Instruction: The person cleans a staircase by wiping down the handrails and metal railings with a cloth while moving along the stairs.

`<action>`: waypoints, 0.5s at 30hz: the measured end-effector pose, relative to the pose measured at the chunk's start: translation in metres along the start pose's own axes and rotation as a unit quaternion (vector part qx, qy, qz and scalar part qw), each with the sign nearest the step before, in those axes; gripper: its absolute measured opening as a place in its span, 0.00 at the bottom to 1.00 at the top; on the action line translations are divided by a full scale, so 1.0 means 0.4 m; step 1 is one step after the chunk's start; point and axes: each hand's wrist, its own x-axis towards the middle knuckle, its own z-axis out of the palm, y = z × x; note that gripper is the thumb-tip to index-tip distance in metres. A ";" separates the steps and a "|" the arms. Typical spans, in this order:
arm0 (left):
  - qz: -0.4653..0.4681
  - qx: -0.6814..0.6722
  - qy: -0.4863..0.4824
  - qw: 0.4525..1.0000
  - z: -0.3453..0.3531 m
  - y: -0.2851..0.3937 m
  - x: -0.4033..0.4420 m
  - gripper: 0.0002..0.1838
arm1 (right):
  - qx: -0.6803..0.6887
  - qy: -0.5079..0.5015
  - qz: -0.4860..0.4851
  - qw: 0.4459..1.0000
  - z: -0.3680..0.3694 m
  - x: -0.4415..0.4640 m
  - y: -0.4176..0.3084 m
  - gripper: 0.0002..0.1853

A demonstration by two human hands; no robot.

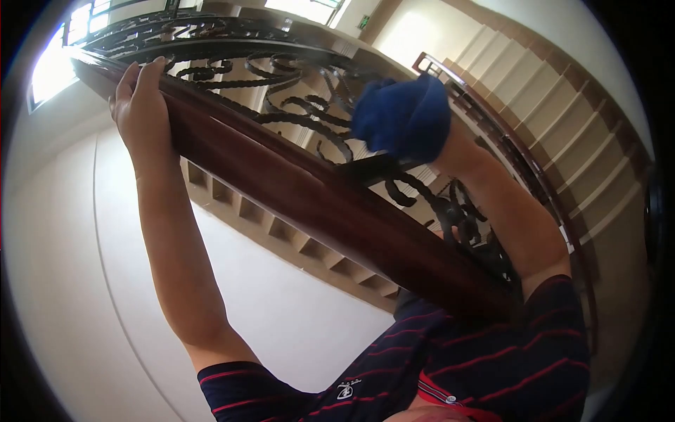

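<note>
A dark reddish-brown wooden handrail runs slantwise across the view, from upper left down to my chest. Near its far end my left hand grips the rail, fingers curled over its edge. A bunched blue cloth covers my right hand, so its fingers are hidden. That cloth, slightly blurred, is against the black wrought-iron balusters, on the other side of the rail from the white wall.
Several stair steps rise at the right beside another railing. More steps show beneath the handrail. A white wall stands at the lower left, and bright windows are at the top.
</note>
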 end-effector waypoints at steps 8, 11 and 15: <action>0.027 0.176 0.043 0.983 0.005 0.024 0.041 0.44 | -0.238 -0.050 -0.033 0.969 0.063 0.071 -0.102 0.17; 0.008 0.202 0.038 0.979 0.015 0.030 0.038 0.44 | -0.299 -0.080 -0.034 0.950 0.021 0.001 -0.062 0.15; 0.094 0.311 0.026 0.946 0.010 -0.014 0.082 0.42 | -0.105 -0.030 -0.049 0.993 -0.027 -0.126 -0.082 0.05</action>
